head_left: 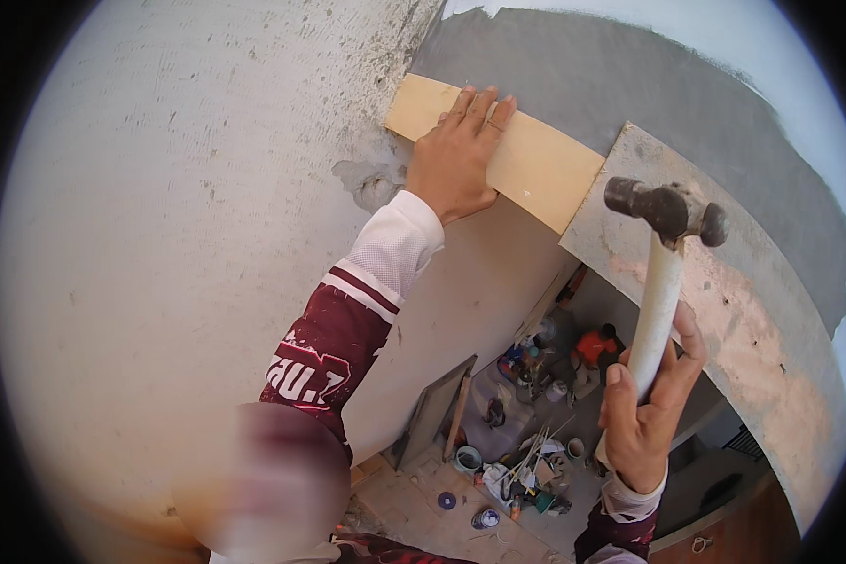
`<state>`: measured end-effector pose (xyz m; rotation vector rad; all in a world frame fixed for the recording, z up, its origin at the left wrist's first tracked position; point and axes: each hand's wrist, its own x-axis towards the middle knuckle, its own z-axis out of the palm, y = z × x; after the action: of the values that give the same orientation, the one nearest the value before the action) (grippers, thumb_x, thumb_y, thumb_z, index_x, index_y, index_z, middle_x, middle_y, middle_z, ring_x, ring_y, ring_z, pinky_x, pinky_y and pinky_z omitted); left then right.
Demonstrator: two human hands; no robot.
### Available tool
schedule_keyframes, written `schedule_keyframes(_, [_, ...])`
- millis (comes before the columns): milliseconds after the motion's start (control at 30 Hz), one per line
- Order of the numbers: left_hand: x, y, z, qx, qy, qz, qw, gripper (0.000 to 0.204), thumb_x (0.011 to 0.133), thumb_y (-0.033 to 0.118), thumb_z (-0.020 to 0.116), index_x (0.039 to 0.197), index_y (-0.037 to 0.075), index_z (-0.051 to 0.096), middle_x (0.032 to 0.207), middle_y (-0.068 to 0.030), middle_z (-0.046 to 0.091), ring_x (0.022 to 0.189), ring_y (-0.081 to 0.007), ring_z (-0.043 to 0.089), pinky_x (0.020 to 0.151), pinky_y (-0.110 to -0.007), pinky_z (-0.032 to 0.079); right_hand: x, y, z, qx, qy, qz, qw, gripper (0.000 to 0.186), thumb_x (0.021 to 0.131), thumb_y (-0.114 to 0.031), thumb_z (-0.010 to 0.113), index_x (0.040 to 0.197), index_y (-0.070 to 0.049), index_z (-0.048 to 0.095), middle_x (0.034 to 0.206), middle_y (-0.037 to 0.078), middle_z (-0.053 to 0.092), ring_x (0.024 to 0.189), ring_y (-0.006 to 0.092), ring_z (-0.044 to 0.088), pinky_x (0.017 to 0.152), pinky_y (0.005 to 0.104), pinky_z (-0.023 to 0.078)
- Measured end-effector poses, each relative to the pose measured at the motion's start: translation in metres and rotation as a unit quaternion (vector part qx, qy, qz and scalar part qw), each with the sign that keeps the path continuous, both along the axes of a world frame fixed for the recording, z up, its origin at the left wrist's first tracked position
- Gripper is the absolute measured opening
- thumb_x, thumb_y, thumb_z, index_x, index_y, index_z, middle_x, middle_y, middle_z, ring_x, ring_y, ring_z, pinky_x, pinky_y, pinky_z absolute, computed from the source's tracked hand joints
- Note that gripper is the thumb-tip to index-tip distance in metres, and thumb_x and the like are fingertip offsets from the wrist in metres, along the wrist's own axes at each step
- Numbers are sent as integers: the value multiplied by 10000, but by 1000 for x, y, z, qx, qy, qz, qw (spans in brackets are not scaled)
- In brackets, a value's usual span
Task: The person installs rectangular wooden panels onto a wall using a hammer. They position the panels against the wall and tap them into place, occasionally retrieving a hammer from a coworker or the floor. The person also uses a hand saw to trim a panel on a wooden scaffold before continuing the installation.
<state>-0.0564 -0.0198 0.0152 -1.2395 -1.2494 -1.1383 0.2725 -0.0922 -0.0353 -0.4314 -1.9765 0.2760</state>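
My left hand (456, 160) lies on a narrow pale-yellow board (550, 174), its fingers stretched flat across the face toward the upper edge. The board runs along the bottom of a grey plastered band, from the wall corner to the end of a rougher, stained board (644, 169). In my right hand (650, 414) is a hammer (658, 301) with a whitish handle and a dark, worn metal head. It is held upright, the head raised in front of the stained board and apart from the yellow one.
A pale, speckled wall (179, 235) with a chipped patch (371, 183) fills the left. Far below, a person in an orange top (594, 346) is among buckets, cans and tools. A dark panel (432, 414) leans against the wall. Grey plaster (573, 66) spans the top.
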Motion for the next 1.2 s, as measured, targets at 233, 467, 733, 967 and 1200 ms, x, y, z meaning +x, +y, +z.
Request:
schedule_keyframes(233, [10,3,4,41,-2,-30,999,870,706,96,662,1529,165,392,1542,-96,449,1435,-313,408,1040,-394,499,44,-51,82,193,-19,-162,967,579,1010,-230,543,1532,-61,358,873,56,577,592,25,520,454,173,409])
schedule_keyframes(467, [11,4,-13,34,-20,-72,997,892,701,80,647,1542,79,351,1565,-242,351,1477,-410,294,1191,-484,318,10,-29,136,335,-125,-238,903,505,1037,-345,550,1518,-225,456,774,-5,585,534,27,454,460,182,395])
schedule_keyframes(733, [30,13,-65,176,-424,-517,722,487,944,339,654,1230,-40,547,1112,-139,613,1017,-247,613,925,-428,509,-57,-21,186,124,-194,-205,951,459,1017,-182,501,1473,-232,526,749,-20,493,583,54,432,499,214,404])
schedule_keyframes(967, [48,18,-21,32,-450,-780,434,579,1007,494,560,1282,-15,527,1144,-163,627,1023,-269,639,884,-440,547,-72,-2,209,139,-263,-209,931,476,1013,-203,485,1488,-229,505,722,-26,479,504,61,407,447,232,371])
schedule_keyframes(1200, [54,6,-17,76,-467,-778,413,512,1036,411,533,1298,-28,514,1211,-178,622,1083,-287,648,886,-452,565,-82,4,209,164,-271,-203,926,499,1007,-217,484,1506,-226,479,719,-18,483,492,65,407,437,240,372])
